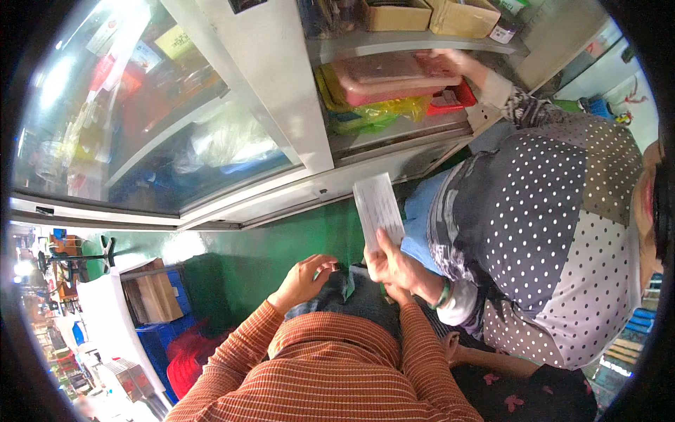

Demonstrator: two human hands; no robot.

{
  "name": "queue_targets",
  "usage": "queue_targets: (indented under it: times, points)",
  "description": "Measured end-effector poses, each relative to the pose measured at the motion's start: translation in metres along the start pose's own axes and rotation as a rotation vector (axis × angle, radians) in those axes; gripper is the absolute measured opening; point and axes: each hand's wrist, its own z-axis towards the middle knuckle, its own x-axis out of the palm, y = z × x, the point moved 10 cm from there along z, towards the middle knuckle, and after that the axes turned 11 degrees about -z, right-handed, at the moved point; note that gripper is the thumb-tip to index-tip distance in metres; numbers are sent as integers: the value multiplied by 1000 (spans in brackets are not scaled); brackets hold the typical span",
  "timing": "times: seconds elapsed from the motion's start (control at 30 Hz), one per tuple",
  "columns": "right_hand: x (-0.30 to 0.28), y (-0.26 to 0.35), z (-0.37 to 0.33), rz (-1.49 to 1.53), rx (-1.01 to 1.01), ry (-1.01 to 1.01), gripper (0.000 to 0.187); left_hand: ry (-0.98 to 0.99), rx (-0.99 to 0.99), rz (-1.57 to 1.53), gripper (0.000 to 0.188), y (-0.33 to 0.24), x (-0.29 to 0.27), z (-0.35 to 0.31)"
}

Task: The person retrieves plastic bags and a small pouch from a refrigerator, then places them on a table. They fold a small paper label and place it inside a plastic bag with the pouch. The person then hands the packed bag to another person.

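My left hand (304, 283) is in front of my waist, its fingers loosely bent and slightly apart, with nothing visible in them. My right hand (399, 294) rests low by my right hip. A co-worker's hand hides most of its fingers. That co-worker's hand (395, 266) holds up a white rectangular stack of paper or cards (378, 207) in front of me. The co-worker's other hand (457, 63) reaches into the cabinet and touches a pink plastic container (394, 74) on the shelf. Yellow-green plastic (380, 114) and a red tray (451, 97) lie under that container.
A cabinet with a glass sliding door (211, 126) stands ahead. Cardboard boxes (398, 15) sit on its upper shelf. The co-worker in a dotted top (534, 218) stands close at my right. Blue crates (158, 337) and a cardboard box (151, 295) are at left on the green floor (239, 260).
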Motion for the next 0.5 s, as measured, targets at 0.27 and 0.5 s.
queue_targets:
  times: [0.27, 0.5]
  points:
    - [-35, 7, -22, -209, -86, 3, 11, 126, -149, -813, 71, -35, 19, -2]
    - [-53, 2, -20, -730, -364, -100, 9, 50, -264, -1027, 60, -88, 46, 13]
